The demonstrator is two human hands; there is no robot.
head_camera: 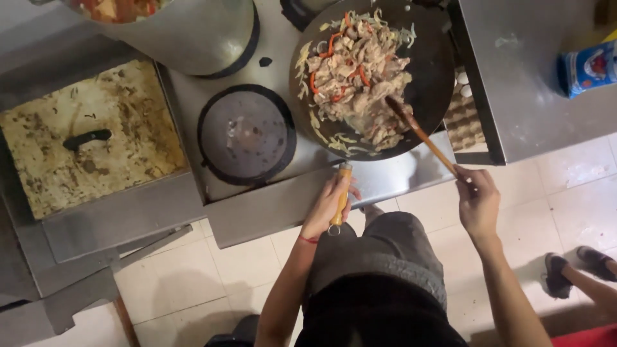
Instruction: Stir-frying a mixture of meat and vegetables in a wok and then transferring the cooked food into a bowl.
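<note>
Wok (430, 77), black, heaped with pale meat strips, left hand (331, 202) gripping its handle, right hand (477, 200) clasping spatula (421, 132).

round burner cover (246, 133); stained lid (87, 138), egg tray (464, 110), blue packet (587, 68)

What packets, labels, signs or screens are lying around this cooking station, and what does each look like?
Blue packet: on the steel counter at the far right, a soft pouch with red and white print.
Egg tray: in the gap between the wok and that counter, brownish moulded card, a few white eggs at its far end.
No signs or screens in view.
</note>
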